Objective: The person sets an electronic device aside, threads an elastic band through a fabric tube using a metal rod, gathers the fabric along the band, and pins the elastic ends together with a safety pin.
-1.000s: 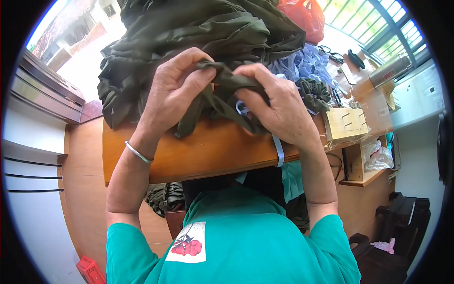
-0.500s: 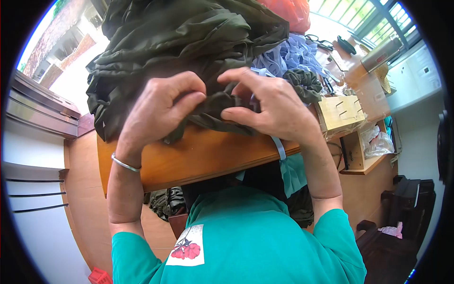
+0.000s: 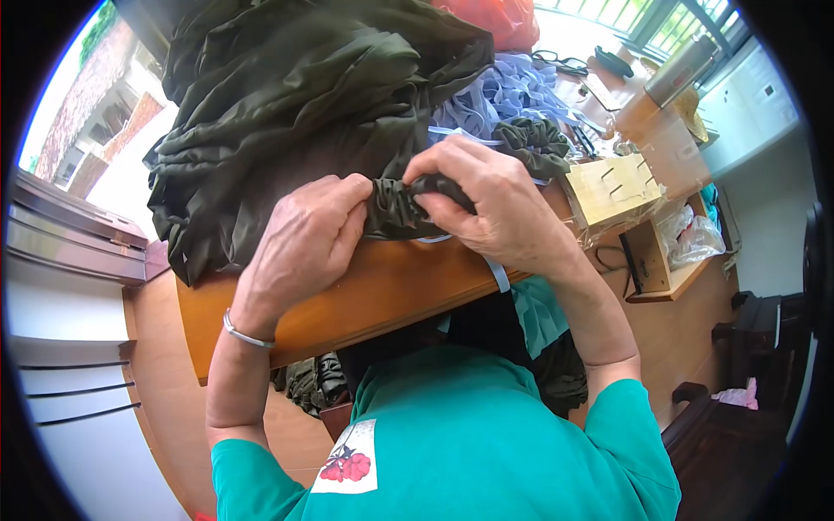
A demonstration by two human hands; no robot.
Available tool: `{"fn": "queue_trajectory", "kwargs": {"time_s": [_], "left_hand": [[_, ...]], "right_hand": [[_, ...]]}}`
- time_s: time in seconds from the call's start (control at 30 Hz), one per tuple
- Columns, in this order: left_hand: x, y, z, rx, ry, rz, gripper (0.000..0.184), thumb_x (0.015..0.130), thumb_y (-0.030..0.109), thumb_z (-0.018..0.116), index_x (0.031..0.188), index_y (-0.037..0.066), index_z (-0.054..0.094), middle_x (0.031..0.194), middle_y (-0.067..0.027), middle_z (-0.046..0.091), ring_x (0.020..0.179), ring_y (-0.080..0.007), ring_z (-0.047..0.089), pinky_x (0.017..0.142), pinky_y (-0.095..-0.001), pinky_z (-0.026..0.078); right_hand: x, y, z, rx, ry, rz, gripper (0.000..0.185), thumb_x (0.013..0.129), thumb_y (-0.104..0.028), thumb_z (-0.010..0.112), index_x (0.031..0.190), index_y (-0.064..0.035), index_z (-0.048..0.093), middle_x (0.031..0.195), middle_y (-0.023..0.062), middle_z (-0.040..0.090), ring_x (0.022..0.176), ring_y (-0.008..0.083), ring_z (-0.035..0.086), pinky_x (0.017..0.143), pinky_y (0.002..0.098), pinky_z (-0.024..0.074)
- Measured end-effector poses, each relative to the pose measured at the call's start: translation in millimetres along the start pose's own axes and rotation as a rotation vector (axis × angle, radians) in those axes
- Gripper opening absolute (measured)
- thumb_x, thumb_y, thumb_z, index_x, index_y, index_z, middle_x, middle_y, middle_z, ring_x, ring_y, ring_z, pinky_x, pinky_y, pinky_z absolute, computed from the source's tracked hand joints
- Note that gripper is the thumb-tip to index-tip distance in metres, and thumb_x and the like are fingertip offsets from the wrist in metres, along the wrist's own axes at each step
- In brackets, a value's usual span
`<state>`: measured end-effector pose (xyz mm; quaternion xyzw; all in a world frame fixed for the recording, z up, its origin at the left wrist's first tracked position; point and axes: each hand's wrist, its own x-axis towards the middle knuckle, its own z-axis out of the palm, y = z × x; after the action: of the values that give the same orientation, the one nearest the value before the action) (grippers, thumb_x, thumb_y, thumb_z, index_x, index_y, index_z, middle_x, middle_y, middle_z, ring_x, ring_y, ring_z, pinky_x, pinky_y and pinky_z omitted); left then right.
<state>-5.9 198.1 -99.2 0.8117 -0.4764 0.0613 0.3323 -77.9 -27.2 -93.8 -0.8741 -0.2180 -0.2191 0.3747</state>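
Note:
A gathered band of dark olive-green fabric [image 3: 393, 208] stretches between my hands over the front of the wooden table. My left hand [image 3: 306, 241], with a silver bangle at the wrist, pinches the band's left end between thumb and fingers. On the other side, my right hand [image 3: 499, 204] has its thumb and fingers closed round a bunched, darker part of the same band. Behind both hands rises a big heap of olive-green fabric [image 3: 287, 113]. A pale blue strip [image 3: 498, 276] hangs over the table edge below my right hand.
Pale blue strips [image 3: 512, 91] lie piled right of the heap, beside a gathered green fabric bundle [image 3: 532, 146]. A red plastic bag [image 3: 499, 22] sits behind. Farther right are a light wooden block [image 3: 612, 189] with slots and an open drawer [image 3: 665, 269] holding plastic bags.
My hands, apart with curled fingers half a second ago, now grip the gathered band between them. The view has shifted slightly, and the heap appears a little farther left.

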Motion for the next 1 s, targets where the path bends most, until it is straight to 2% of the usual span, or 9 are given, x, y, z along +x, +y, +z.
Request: {"fn": "queue_trajectory", "kwargs": {"time_s": [0.07, 0.17, 0.2, 0.27, 0.3, 0.37, 0.57, 0.73, 1.0], "left_hand": [[-3, 7, 7, -0.009, 0.105, -0.064, 0.006, 0.092, 0.003, 0.054, 0.096, -0.001, 0.055, 0.074, -0.0234, 0.059, 0.071, -0.0446, 0.059, 0.064, -0.046, 0.047], [-2, 15, -4, -0.193, 0.026, -0.255, 0.008, 0.091, 0.002, 0.05, 0.096, -0.001, 0.056, 0.072, -0.022, 0.057, 0.065, -0.0397, 0.058, 0.063, -0.0413, 0.047], [-2, 14, -5, -0.207, 0.051, -0.257, 0.01, 0.09, 0.002, 0.048, 0.096, -0.001, 0.056, 0.071, -0.0207, 0.056, 0.063, -0.0363, 0.057, 0.063, -0.0397, 0.047], [-3, 11, -6, -0.243, 0.099, -0.26, 0.013, 0.089, 0.002, 0.046, 0.095, -0.002, 0.056, 0.068, -0.0181, 0.053, 0.06, -0.0294, 0.054, 0.063, -0.0363, 0.046], [-2, 11, -7, -0.261, 0.136, -0.261, 0.014, 0.088, 0.001, 0.044, 0.095, -0.002, 0.056, 0.067, -0.0154, 0.051, 0.059, -0.0207, 0.05, 0.063, -0.0335, 0.045], [0, 7, -11, -0.242, 0.14, -0.277, 0.015, 0.089, 0.002, 0.045, 0.097, -0.002, 0.057, 0.07, -0.0133, 0.053, 0.062, -0.018, 0.05, 0.063, -0.0326, 0.045], [-1, 4, -7, -0.413, 0.022, -0.227, 0.014, 0.097, 0.008, 0.051, 0.103, -0.001, 0.059, 0.079, -0.0094, 0.058, 0.072, -0.0165, 0.052, 0.07, -0.0304, 0.045], [1, -3, -10, -0.237, 0.055, -0.205, 0.01, 0.099, 0.008, 0.054, 0.099, -0.002, 0.058, 0.081, -0.0111, 0.056, 0.072, -0.0214, 0.051, 0.07, -0.0322, 0.045], [4, -11, -22, 0.052, 0.249, -0.054, 0.005, 0.094, 0.001, 0.056, 0.098, -0.001, 0.058, 0.083, -0.0145, 0.054, 0.072, -0.0319, 0.054, 0.068, -0.036, 0.046]], "right_hand": [[3, -1, 4, -0.035, 0.026, -0.048, 0.024, 0.084, -0.005, 0.072, 0.107, -0.004, 0.066, 0.095, 0.012, 0.064, 0.085, 0.0253, 0.065, 0.076, 0.0342, 0.0517], [8, -6, 0, 0.083, 0.019, 0.036, 0.031, 0.086, -0.01, 0.073, 0.115, -0.0055, 0.064, 0.096, 0.0106, 0.063, 0.088, 0.0213, 0.065, 0.076, 0.0332, 0.0512], [7, -6, -5, 0.159, -0.003, 0.044, 0.045, 0.088, -0.017, 0.075, 0.128, -0.0067, 0.059, 0.1, 0.0076, 0.063, 0.095, 0.0159, 0.064, 0.079, 0.0312, 0.0517], [2, -11, -19, 0.486, -0.03, 0.283, 0.054, 0.088, -0.022, 0.076, 0.135, -0.0057, 0.054, 0.106, 0.0059, 0.063, 0.1, 0.0136, 0.062, 0.084, 0.0301, 0.0517], [-1, -12, -25, 0.648, -0.042, 0.403, 0.059, 0.089, -0.024, 0.077, 0.138, -0.0051, 0.051, 0.108, 0.005, 0.063, 0.102, 0.0125, 0.061, 0.086, 0.0295, 0.0517], [-7, 1, -27, 0.715, -0.046, 0.367, 0.064, 0.09, -0.029, 0.077, 0.14, -0.0029, 0.048, 0.109, 0.0033, 0.062, 0.105, 0.0124, 0.061, 0.092, 0.0281, 0.0502], [-14, 6, -23, 0.924, -0.016, 0.348, 0.042, 0.094, -0.021, 0.072, 0.127, -0.0045, 0.053, 0.109, 0.0026, 0.062, 0.102, 0.0098, 0.061, 0.091, 0.0258, 0.0508], [-17, 10, -13, 1.065, 0.145, 0.291, 0.018, 0.091, -0.008, 0.076, 0.1, -0.0073, 0.06, 0.091, -0.0038, 0.063, 0.083, 0.003, 0.061, 0.071, 0.018, 0.0501], [-23, 20, -2, 0.955, 0.293, 0.223, 0.015, 0.091, -0.006, 0.076, 0.092, -0.0061, 0.061, 0.089, -0.0025, 0.062, 0.081, 0.0028, 0.058, 0.072, 0.0184, 0.0486]]}}
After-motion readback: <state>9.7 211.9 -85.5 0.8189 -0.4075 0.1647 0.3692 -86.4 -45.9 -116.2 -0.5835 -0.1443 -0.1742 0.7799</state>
